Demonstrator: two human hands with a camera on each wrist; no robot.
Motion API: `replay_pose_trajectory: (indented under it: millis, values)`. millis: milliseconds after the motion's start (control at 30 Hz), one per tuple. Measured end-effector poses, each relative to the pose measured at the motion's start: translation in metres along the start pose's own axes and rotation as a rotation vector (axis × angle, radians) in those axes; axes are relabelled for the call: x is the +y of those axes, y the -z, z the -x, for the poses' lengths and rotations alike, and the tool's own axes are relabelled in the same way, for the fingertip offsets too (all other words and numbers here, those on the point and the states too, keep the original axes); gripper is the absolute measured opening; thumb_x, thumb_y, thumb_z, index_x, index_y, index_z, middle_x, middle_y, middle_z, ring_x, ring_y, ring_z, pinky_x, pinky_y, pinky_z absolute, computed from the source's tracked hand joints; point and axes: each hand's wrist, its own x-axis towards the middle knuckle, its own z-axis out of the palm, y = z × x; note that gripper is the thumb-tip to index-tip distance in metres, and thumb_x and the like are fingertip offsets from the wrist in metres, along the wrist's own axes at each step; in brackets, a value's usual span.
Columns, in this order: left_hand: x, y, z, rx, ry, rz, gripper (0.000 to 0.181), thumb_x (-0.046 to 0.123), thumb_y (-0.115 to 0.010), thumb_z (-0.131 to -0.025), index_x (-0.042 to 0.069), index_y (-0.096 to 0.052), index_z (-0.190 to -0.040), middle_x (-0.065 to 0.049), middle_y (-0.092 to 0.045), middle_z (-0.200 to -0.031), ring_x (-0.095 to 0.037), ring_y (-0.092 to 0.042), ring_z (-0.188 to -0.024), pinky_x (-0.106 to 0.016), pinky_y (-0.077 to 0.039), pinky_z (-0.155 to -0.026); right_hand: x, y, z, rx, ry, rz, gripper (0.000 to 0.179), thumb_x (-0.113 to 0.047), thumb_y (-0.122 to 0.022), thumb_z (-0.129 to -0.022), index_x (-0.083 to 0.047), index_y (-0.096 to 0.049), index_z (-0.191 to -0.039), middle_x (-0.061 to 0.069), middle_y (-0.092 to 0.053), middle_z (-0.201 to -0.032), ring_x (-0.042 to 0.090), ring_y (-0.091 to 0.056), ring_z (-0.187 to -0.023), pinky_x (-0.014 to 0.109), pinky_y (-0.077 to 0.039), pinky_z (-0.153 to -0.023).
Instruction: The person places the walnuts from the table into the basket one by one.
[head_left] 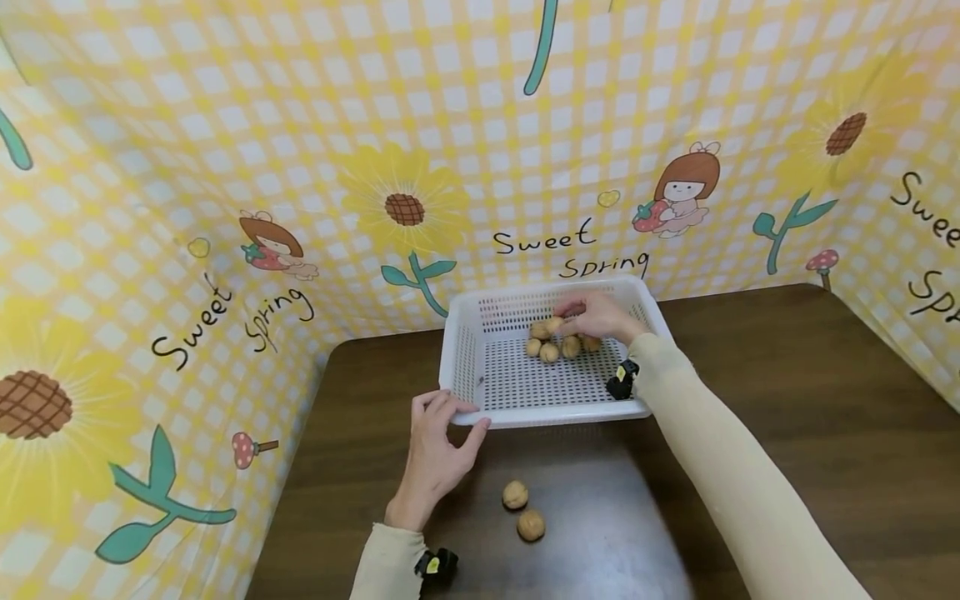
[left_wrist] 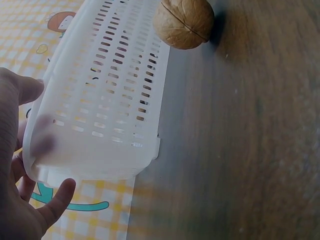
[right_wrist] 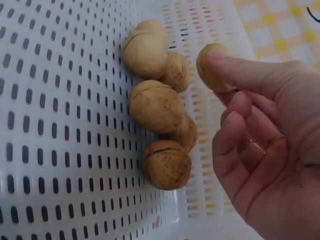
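A white plastic basket (head_left: 570,414) with slotted walls stands at the back of the table. At its near left corner, my left hand (head_left: 437,446) grips the rim, thumb on one side of the corner and fingers on the other. My right hand (head_left: 600,317) is inside the basket near the far wall, pinching a walnut (right_wrist: 206,72) between thumb and fingers. Beneath and beside it, several walnuts (right_wrist: 156,106) lie clustered on the basket floor. Two more walnuts lie on the table in front of the basket, a rear walnut (head_left: 515,495) and a front walnut (head_left: 531,526).
The dark brown wooden table (head_left: 750,367) spreads out on both sides of the basket. A yellow checked cloth (head_left: 480,125) printed with sunflowers hangs behind and at the sides, close against the basket's far edge.
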Motion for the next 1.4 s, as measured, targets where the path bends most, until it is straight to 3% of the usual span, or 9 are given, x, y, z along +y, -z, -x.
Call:
replay_pose_trajectory:
  millis: [233, 533, 733, 833, 1000, 1200, 1300, 1400]
  values:
    - [0.001, 0.000, 0.001, -0.001, 0.002, 0.000, 0.016, 0.026, -0.083, -0.091, 0.017, -0.074, -0.100, -0.003, -0.071, -0.105, -0.031, -0.048, -0.122, -0.050, -0.039, -0.107, 0.006, -0.004, -0.003, 0.000, -0.045, 0.043, 0.042, -0.019, -0.082, -0.092, -0.005, -0.072, -0.131, 0.018, -0.072, -0.135, 0.034, -0.067, -0.125, 0.044, -0.056, -0.101]
    - [0.002, 0.003, 0.000, -0.003, 0.010, -0.004, 0.016, 0.026, -0.083, -0.091, 0.016, -0.075, -0.100, -0.003, -0.071, -0.104, -0.031, -0.048, -0.123, -0.049, -0.039, -0.108, 0.009, -0.009, -0.007, -0.015, -0.059, 0.099, 0.040, -0.020, -0.083, -0.092, -0.006, -0.073, -0.128, 0.018, -0.073, -0.134, 0.032, -0.070, -0.119, 0.034, -0.058, -0.089]
    - [0.001, 0.003, 0.000, 0.006, 0.005, -0.009, 0.015, 0.025, -0.083, -0.091, 0.016, -0.074, -0.099, -0.003, -0.071, -0.105, -0.032, -0.049, -0.123, -0.050, -0.039, -0.108, 0.005, -0.011, -0.008, -0.013, -0.057, 0.100, 0.040, -0.021, -0.082, -0.093, -0.006, -0.072, -0.128, 0.018, -0.072, -0.135, 0.033, -0.067, -0.125, 0.045, -0.055, -0.103]
    - [0.000, 0.003, 0.001, 0.006, -0.001, -0.014, 0.015, 0.026, -0.083, -0.092, 0.017, -0.074, -0.100, -0.003, -0.072, -0.106, -0.033, -0.050, -0.125, -0.052, -0.039, -0.109, 0.001, -0.009, -0.005, -0.017, -0.053, 0.081, 0.040, -0.023, -0.077, -0.097, -0.005, -0.070, -0.133, 0.017, -0.072, -0.135, 0.030, -0.069, -0.116, 0.045, -0.056, -0.097]
    - [0.000, 0.001, 0.004, 0.004, -0.004, -0.009, 0.015, 0.026, -0.083, -0.091, 0.017, -0.074, -0.099, -0.003, -0.072, -0.106, -0.032, -0.050, -0.124, -0.052, -0.040, -0.108, -0.015, -0.001, 0.009, -0.058, -0.006, -0.003, 0.042, -0.027, -0.066, -0.105, -0.005, -0.066, -0.141, 0.020, -0.069, -0.137, 0.030, -0.065, -0.091, 0.044, -0.057, -0.076]
    - [0.000, 0.001, 0.004, 0.013, 0.000, -0.001, 0.015, 0.025, -0.084, -0.091, 0.018, -0.074, -0.099, -0.001, -0.070, -0.102, -0.030, -0.049, -0.122, -0.050, -0.041, -0.106, -0.055, -0.002, 0.039, -0.035, 0.113, 0.056, 0.036, -0.033, -0.069, -0.103, -0.014, -0.072, -0.133, 0.010, -0.074, -0.133, 0.031, -0.069, -0.115, 0.048, -0.057, -0.094]
    - [0.000, 0.000, 0.003, 0.014, 0.005, -0.005, 0.016, 0.025, -0.084, -0.090, 0.018, -0.074, -0.099, -0.001, -0.071, -0.103, -0.029, -0.049, -0.123, -0.049, -0.041, -0.106, -0.069, -0.011, 0.060, -0.038, 0.195, 0.065, 0.030, -0.031, -0.072, -0.102, -0.015, -0.075, -0.127, 0.006, -0.077, -0.125, 0.028, -0.070, -0.113, 0.045, -0.057, -0.095]
    - [0.001, -0.001, 0.001, 0.012, 0.006, -0.014, 0.017, 0.026, -0.085, -0.090, 0.017, -0.074, -0.100, -0.002, -0.071, -0.105, -0.029, -0.049, -0.122, -0.048, -0.040, -0.106, -0.076, -0.022, 0.082, -0.080, 0.294, 0.063, 0.026, -0.028, -0.074, -0.100, -0.014, -0.077, -0.122, 0.003, -0.079, -0.117, 0.022, -0.072, -0.102, 0.037, -0.059, -0.088]
